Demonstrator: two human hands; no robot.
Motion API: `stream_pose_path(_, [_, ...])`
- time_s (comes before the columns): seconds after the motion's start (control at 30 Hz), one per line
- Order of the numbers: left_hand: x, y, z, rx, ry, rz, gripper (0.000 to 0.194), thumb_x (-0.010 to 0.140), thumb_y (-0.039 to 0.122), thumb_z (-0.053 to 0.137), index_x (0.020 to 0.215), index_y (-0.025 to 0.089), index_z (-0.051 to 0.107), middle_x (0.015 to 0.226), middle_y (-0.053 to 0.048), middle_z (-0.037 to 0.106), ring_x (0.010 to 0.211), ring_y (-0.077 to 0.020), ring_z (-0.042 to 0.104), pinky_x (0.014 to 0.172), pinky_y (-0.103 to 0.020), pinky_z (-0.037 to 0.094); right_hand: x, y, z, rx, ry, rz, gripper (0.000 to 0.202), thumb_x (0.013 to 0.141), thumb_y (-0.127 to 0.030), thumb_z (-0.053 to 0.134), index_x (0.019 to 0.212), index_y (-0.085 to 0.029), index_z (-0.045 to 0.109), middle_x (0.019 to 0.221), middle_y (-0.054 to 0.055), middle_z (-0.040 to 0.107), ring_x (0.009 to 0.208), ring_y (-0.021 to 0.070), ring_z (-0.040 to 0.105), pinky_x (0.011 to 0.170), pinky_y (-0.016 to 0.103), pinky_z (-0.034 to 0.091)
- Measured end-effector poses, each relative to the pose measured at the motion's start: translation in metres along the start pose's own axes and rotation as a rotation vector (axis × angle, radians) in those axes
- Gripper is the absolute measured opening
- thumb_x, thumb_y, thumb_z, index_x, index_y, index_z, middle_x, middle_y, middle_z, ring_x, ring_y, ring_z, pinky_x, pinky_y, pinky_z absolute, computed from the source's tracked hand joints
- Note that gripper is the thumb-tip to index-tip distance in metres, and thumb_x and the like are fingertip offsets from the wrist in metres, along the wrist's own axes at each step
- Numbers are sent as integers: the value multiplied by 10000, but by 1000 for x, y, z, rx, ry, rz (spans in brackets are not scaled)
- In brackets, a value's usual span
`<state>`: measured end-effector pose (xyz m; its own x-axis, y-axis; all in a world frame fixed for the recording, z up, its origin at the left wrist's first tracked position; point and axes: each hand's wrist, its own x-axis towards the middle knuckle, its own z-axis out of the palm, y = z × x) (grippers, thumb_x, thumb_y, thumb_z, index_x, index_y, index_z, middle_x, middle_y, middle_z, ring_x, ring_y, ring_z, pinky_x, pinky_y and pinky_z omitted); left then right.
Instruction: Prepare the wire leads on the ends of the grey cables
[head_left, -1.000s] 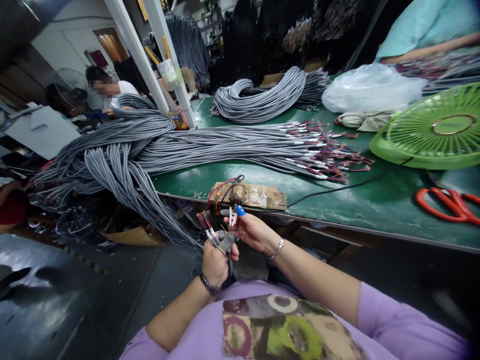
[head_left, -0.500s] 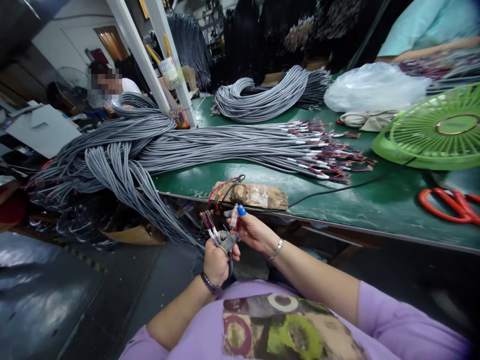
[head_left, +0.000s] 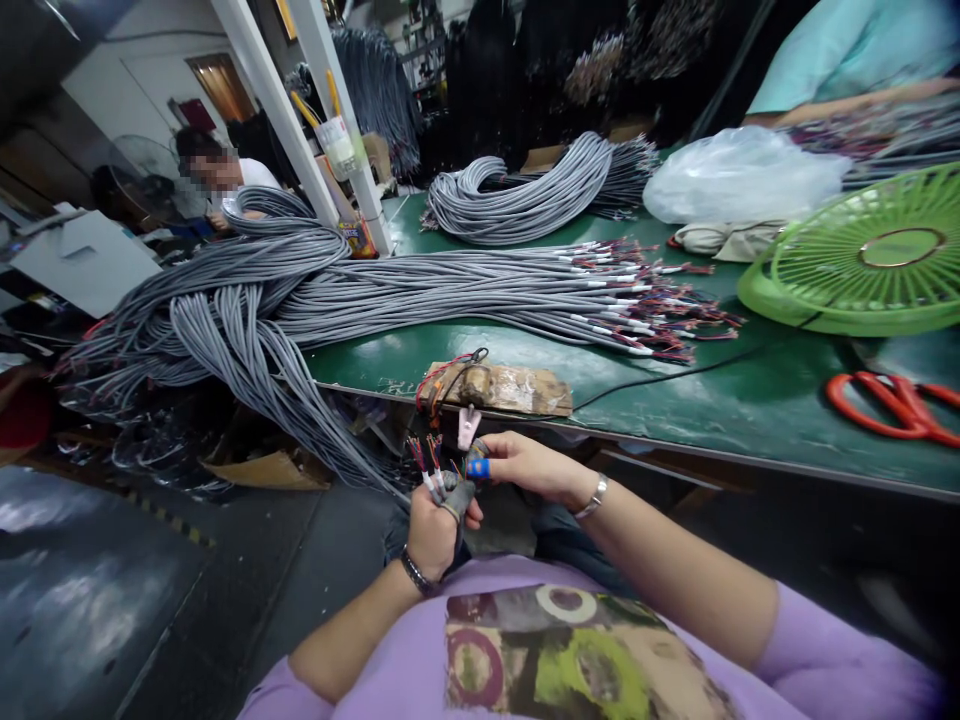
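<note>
Several grey cables with white ends and bare coloured wires [head_left: 425, 455] stick up from my left hand [head_left: 437, 520], whose fingers are wrapped round them. Grey finger covers show on that hand. My right hand [head_left: 517, 466] is pinched just right of the cable ends, with blue tape on its thumb; whatever lies between its fingertips is too small to make out. A pale pink clip-like piece [head_left: 469, 427] is just above the right fingertips, at the front of a worn wooden block [head_left: 525, 390] on the table edge.
Long grey cables [head_left: 420, 290] lie across the green table [head_left: 360, 358], some hanging over its front edge. Behind them is a coiled bundle [head_left: 525, 200]. A plastic bag [head_left: 742, 175], green fan [head_left: 885, 250] and red-handled scissors [head_left: 892, 405] are at right. Two people sit farther back.
My right hand has moved off the pale pink piece and slightly down and right, its wrist now farther right. My left hand keeps hold of the cables, almost in the same place.
</note>
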<state>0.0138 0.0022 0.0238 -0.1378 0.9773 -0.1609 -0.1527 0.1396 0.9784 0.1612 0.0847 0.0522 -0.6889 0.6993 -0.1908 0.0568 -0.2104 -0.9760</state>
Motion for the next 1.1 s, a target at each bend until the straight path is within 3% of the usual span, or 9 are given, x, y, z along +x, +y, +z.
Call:
stream_pose_path(0.23, [-1, 3, 3, 78, -155, -233, 170, 640, 282, 683, 672, 128, 617, 447, -11, 598, 373, -112, 518, 411, -217, 414, -4, 0, 12, -556, 20, -197, 240, 781, -349, 606, 652, -149, 578, 632, -10, 547, 586, 109, 445, 558, 234, 353])
stream_pose_path(0.37, [1, -1, -2, 34, -133, -232, 223, 646, 327, 688, 711, 127, 615, 445, -10, 596, 376, -122, 534, 401, -212, 394, -15, -3, 17, -784, 108, -374, 151, 817, -276, 568, 724, -167, 615, 739, 35, 598, 696, 151, 510, 654, 267, 393])
stream_pose_path(0.43, [2, -1, -4, -3, -70, -191, 259, 666, 374, 692, 697, 134, 601, 465, -13, 606, 391, -117, 541, 399, -201, 374, -20, 0, 16, -735, 233, -414, 132, 824, -295, 568, 841, -178, 628, 842, 58, 618, 778, 175, 534, 718, 294, 414])
stream_pose_path(0.53, [2, 1, -4, -66, 25, -144, 308, 673, 424, 704, 670, 141, 583, 493, -19, 620, 422, -114, 555, 404, -192, 355, -22, 14, 16, -448, 384, -345, 207, 817, -359, 584, 923, -182, 594, 889, 66, 629, 801, 182, 559, 740, 312, 442])
stream_pose_path(0.67, [1, 2, 0, -121, 41, -114, 322, 667, 436, 719, 689, 142, 590, 491, -15, 617, 415, -109, 544, 386, -185, 292, -19, 34, 27, -23, 304, -215, 290, 756, -437, 646, 853, -182, 550, 749, 18, 618, 674, 148, 564, 646, 285, 460])
stream_pose_path(0.8, [0, -1, 0, -78, -39, -92, 311, 705, 433, 693, 682, 137, 602, 512, -34, 632, 431, -112, 550, 391, -191, 266, -14, 37, 39, 227, 235, -224, 273, 785, -439, 611, 759, -202, 479, 514, -48, 528, 484, 122, 512, 526, 274, 437])
stream_pose_path(0.9, [-2, -4, -3, -28, -107, -100, 316, 708, 440, 688, 658, 140, 605, 518, -40, 638, 447, -125, 560, 426, -209, 328, -11, 28, 41, 267, 133, -167, 295, 752, -432, 647, 729, -202, 464, 485, -61, 511, 400, 107, 479, 442, 255, 401])
stream_pose_path(1.0, [-4, -5, -5, -7, -84, -87, 328, 716, 453, 676, 647, 139, 610, 511, -39, 635, 445, -127, 558, 435, -216, 338, -6, 20, 39, 223, 78, -112, 317, 733, -459, 654, 721, -195, 478, 462, -64, 505, 381, 110, 485, 424, 249, 388])
stream_pose_path(1.1, [-4, -5, -7, -40, -4, -60, 336, 716, 454, 671, 643, 133, 608, 522, -45, 641, 450, -118, 560, 409, -199, 278, -1, 18, 37, 142, 149, -101, 342, 708, -482, 668, 690, -178, 511, 464, -54, 510, 429, 99, 478, 466, 240, 381])
